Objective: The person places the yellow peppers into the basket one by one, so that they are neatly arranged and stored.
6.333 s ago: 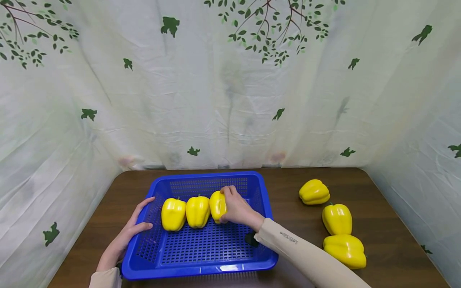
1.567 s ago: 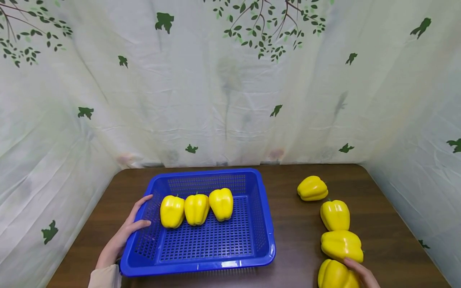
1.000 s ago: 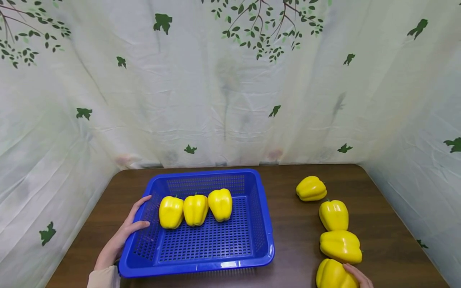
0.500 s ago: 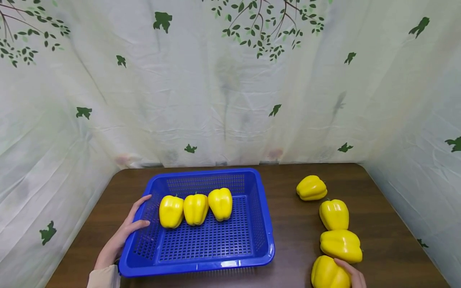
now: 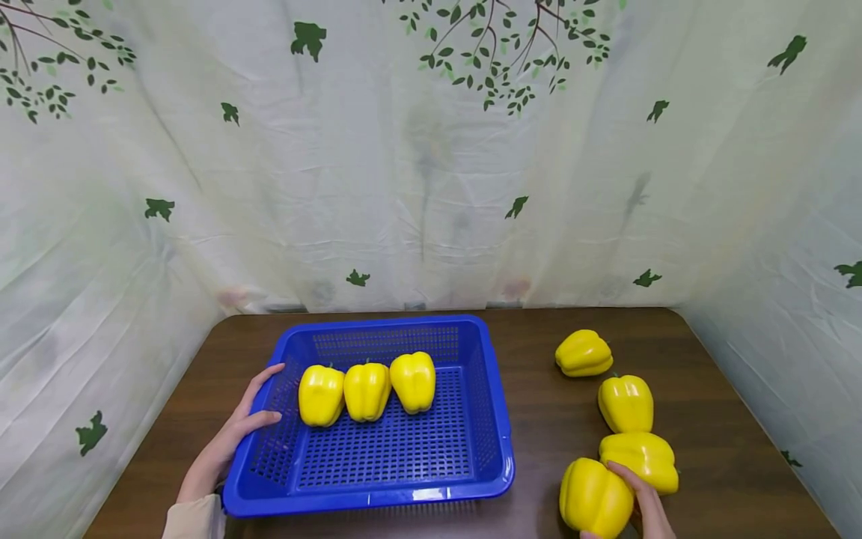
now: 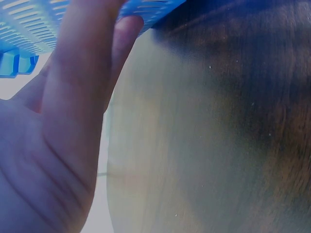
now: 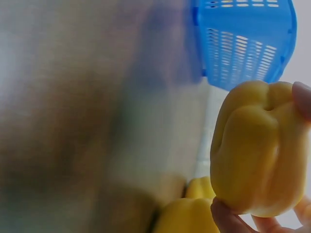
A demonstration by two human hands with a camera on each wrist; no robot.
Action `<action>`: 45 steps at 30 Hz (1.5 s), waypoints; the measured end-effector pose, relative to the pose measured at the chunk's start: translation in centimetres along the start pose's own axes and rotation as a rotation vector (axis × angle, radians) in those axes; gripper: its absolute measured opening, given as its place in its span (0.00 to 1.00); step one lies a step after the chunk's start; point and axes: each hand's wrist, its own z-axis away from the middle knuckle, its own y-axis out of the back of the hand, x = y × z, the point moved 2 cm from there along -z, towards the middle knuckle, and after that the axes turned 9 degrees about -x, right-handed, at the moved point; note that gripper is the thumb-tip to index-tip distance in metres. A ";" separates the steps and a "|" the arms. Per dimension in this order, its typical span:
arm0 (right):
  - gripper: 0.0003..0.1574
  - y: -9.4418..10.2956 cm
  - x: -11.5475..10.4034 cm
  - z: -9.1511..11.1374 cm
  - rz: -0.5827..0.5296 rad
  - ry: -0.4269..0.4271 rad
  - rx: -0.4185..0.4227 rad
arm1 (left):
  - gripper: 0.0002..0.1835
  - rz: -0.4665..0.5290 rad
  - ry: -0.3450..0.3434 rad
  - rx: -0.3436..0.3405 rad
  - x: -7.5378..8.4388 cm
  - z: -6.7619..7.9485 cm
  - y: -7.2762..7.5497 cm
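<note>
In the head view my left hand holds the left rim of a blue plastic basket, its thumb over the edge. The left wrist view shows that hand against the slotted basket wall. Three yellow bell peppers stand in a row inside the basket. At the lower right my right hand grips another yellow bell pepper, thumb and fingers on opposite sides. Close up in the right wrist view, this pepper appears raised off the table, with fingertips along its lower end.
Three more yellow bell peppers lie on the right of the brown table: a far one, a middle one and a near one close to my right hand. A pale curtain with leaf prints hangs behind and at both sides.
My right hand first let go of the third pepper in the basket, then took hold of the nearest pepper on the table and moved it left and up. My left hand stays on the rim.
</note>
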 end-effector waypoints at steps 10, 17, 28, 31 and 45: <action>0.59 1.1 -2.3 -2.8 -0.007 -0.192 -0.245 | 0.37 0.025 -0.015 -0.012 0.0 0.1 0.0; 0.57 1.4 -4.5 -4.3 -0.052 -0.066 -0.208 | 0.37 0.026 -0.005 -0.007 -0.1 0.1 0.0; 0.56 1.5 -7.4 -6.5 -0.092 0.146 -0.195 | 0.37 0.046 -0.015 -0.017 -0.2 0.0 -0.1; 0.55 1.4 -7.9 -7.1 -0.118 0.211 -0.192 | 0.37 0.052 -0.001 -0.011 -0.2 0.0 0.0; 0.53 1.0 -9.8 -9.6 -0.171 0.312 -0.247 | 0.37 0.052 -0.001 -0.006 -0.1 0.1 0.0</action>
